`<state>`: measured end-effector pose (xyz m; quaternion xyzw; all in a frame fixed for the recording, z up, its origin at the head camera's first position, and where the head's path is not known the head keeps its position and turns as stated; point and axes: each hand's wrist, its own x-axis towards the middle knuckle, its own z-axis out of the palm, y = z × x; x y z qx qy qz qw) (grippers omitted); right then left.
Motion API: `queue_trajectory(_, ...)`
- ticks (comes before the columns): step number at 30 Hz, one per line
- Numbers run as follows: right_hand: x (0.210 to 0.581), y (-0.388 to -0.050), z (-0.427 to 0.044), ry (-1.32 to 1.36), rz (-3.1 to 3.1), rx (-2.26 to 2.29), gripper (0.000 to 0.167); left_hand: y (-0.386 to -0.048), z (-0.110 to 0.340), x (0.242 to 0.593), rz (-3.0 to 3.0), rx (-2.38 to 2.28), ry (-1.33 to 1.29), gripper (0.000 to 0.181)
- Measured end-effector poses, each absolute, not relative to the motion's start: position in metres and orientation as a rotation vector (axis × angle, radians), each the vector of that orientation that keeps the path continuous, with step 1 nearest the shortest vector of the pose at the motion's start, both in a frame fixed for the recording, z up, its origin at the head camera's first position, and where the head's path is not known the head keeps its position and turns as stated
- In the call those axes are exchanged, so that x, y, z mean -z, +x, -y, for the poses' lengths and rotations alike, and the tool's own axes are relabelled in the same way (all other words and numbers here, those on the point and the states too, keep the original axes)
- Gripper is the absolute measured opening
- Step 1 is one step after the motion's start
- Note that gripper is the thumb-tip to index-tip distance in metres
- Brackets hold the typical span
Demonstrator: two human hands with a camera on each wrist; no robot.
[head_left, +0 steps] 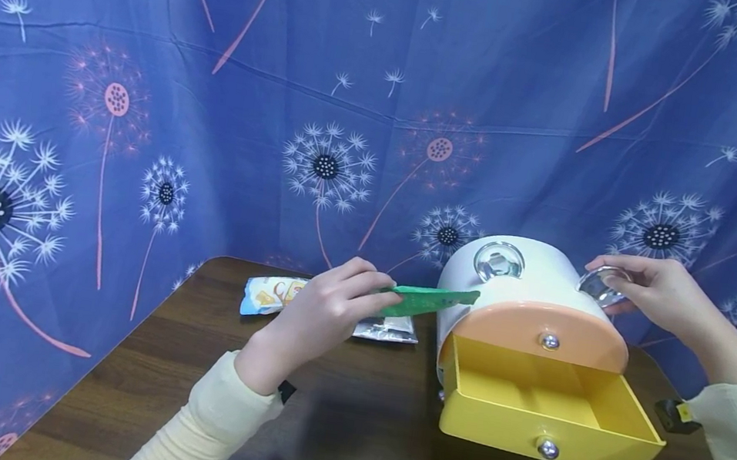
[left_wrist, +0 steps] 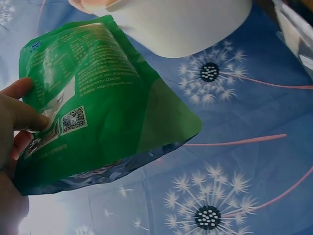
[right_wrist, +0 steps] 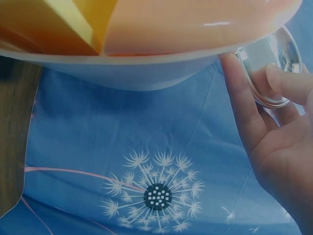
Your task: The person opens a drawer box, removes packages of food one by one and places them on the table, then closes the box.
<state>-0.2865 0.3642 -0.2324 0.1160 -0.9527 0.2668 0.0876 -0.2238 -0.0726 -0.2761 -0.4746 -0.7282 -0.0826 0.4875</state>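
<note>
My left hand (head_left: 323, 309) pinches a green packet (head_left: 432, 302) by its edge, beside a white rounded box (head_left: 548, 273). In the left wrist view the packet (left_wrist: 98, 107) shows printed text and a square code, with thumb and fingers on its left edge. On top of the box sits a round silver piece (head_left: 500, 262). My right hand (head_left: 664, 292) holds a second round silver piece (head_left: 604, 284) at the box's right side; in the right wrist view the thumb lies across this silver disc (right_wrist: 274, 68). The box's yellow drawer (head_left: 550, 440) stands pulled out, nothing inside; the orange drawer (head_left: 540, 330) above is closed.
A white and blue snack packet (head_left: 269, 295) and a silver packet (head_left: 386, 329) lie on the brown table (head_left: 179, 392) behind and beside my left hand. A blue curtain (head_left: 249, 129) with dandelion prints hangs behind the table.
</note>
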Motion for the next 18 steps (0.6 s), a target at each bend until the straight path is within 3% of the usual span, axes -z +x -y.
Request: queue_trajectory(18,0.233,-0.287,-0.365,0.347,2.838,-0.803,0.041,-0.235,0.088,0.308,1.863,0.159,-1.166,0.032)
